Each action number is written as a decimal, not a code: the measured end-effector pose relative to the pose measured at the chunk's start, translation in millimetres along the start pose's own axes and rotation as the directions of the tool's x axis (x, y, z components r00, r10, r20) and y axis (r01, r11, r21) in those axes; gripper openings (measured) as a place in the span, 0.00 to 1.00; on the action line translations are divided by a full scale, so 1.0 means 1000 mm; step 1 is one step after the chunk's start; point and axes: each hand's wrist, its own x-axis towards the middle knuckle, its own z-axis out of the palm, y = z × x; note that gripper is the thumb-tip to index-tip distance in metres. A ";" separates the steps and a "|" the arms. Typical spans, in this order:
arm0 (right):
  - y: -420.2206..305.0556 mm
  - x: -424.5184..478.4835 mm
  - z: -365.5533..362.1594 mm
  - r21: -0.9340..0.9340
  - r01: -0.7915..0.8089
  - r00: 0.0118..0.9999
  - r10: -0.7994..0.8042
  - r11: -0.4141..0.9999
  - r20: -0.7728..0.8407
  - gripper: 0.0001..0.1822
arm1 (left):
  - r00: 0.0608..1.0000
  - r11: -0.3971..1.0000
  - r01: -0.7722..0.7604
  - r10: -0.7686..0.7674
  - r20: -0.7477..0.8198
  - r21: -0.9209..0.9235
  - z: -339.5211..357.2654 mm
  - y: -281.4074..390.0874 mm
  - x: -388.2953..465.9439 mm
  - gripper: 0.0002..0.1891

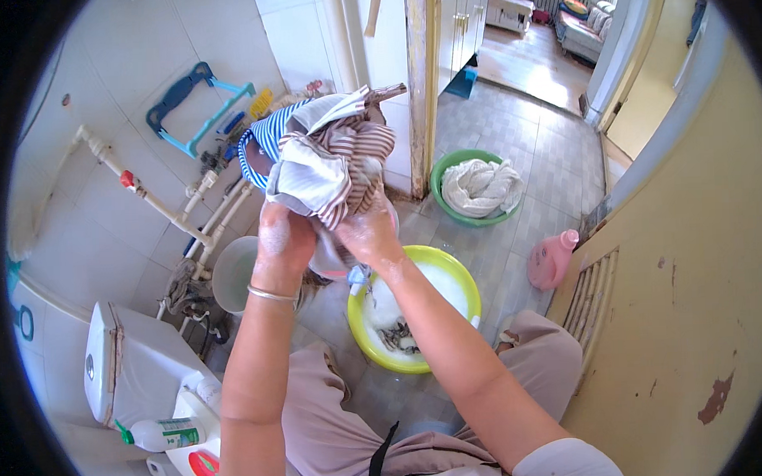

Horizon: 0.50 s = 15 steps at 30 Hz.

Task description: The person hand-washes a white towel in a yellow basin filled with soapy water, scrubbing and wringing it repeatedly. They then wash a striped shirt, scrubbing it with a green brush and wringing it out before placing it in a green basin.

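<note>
A bunched garment with brown and white stripes and plain pale parts (353,157) is held up in front of me. My left hand (285,238), soapy at the back and with a bangle on the wrist, grips its lower left side; the fingers are partly hidden. My right hand (369,235), wet with suds, is closed on its lower right side. Below, a yellow-green basin (359,333) stands on the floor, holding white foam (442,283) and some dark patterned cloth (397,338). Behind my hands, a pink-rimmed container (391,220) is mostly covered.
A green basin (439,201) holds white cloth (480,187). A pink jug (549,263) stands near the door (674,328). Left are a whitish bucket (234,274), pipes (159,205) and a toilet tank (152,359). Blue-striped fabric (280,137) lies beyond the garment.
</note>
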 end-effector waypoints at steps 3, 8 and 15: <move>-0.025 0.009 -0.025 0.148 -0.215 0.977 0.211 0.965 0.041 0.22 | 0.999 0.993 0.024 -0.021 0.030 -0.112 0.008 0.035 -0.005 0.22; -0.009 0.016 -0.079 0.745 -0.414 0.819 0.571 0.523 0.055 0.18 | 0.992 0.985 -0.016 -0.005 -0.126 -0.170 0.008 0.072 0.004 0.21; 0.008 0.015 -0.111 0.865 -0.340 0.831 0.549 0.370 0.092 0.20 | 0.957 0.999 -0.031 0.023 -0.288 -0.024 0.006 0.086 0.041 0.17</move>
